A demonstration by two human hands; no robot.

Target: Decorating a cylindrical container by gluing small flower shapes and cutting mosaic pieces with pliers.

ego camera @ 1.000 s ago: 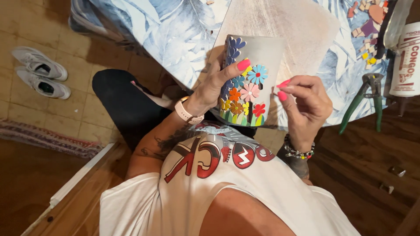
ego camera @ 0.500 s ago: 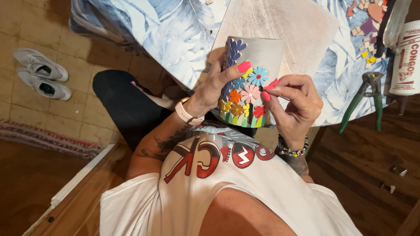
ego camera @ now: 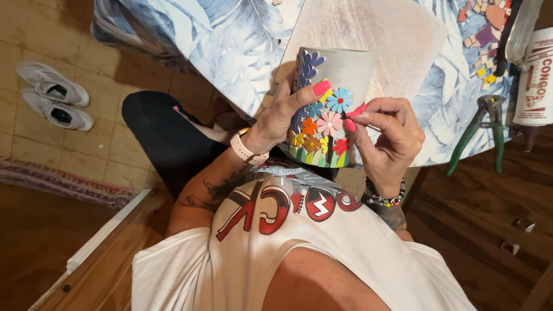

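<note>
Left hand [ego camera: 280, 115] is wrapping the grey pot [ego camera: 340, 72] from its left side, thumb lying across the mosaic flowers [ego camera: 322, 129], closed firmly on it. Pot is sitting tilted between both hands, over the table edge [ego camera: 230, 69]. Right hand [ego camera: 387, 138] is pinching fingertips [ego camera: 352, 113] together against the flowers' right edge; can't tell if a piece is pinched. Green nippers [ego camera: 481, 129] are lying well right of it.

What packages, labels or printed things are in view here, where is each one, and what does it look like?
Cartridge tube: right edge of the table, a white cylinder with red lettering, its dark nozzle end toward the table's near edge.
Shirt print: on the person's white shirt, big red, black and white block letters.
No screens or signs in view.
</note>
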